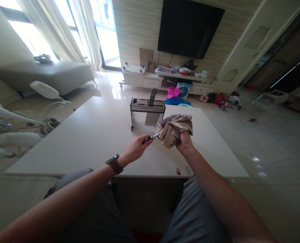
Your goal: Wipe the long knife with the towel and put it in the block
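My left hand (137,148), a watch on its wrist, is closed around the dark handle of a black-handled metal utensil (147,139). The utensil's narrow bright shank runs up to the right into a bunched brown and beige cloth (174,130), which hides its far end, so its exact kind cannot be told. My right hand (185,142) grips that cloth from the lower right, over the table. Just beyond my hands a knife block (148,105) with a slotted metal top stands upright. One knife (153,97) sits in it, black handle up, its broad blade showing below.
Two small objects (178,171) lie near the front edge of the white table (71,141). White chair parts (45,90) stand at the left. Beyond the table are a pink basket (173,91), a blue tub (176,101) and a low cabinet (142,81).
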A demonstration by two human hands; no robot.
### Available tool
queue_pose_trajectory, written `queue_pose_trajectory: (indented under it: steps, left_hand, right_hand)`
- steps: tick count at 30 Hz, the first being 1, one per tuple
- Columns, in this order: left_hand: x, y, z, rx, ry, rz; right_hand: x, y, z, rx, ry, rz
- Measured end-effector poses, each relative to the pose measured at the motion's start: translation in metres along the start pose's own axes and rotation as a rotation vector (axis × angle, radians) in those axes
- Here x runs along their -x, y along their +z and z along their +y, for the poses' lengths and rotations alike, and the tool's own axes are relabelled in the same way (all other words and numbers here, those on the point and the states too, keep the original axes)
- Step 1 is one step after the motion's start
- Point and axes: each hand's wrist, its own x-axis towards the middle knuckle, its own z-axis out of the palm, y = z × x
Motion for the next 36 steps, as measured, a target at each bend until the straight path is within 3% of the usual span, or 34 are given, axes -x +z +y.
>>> queue_pose_trajectory:
  steps: [4, 24, 36]
  left_hand:
    - [-0.001, 0.0, 0.0, -0.004, 0.015, -0.015]
    - [0.0, -0.002, 0.007, 0.054, 0.048, -0.001]
    - [0.0, 0.001, 0.004, 0.128, 0.111, 0.045]
  right_hand:
    - [0.003, 0.003, -0.004, -0.008, 0.079, 0.043]
    - [0.007, 0.008, -0.007, -0.013, 0.145, 0.057]
    - [0.041, 0.03, 0.032, 0.163, 0.062, -0.099]
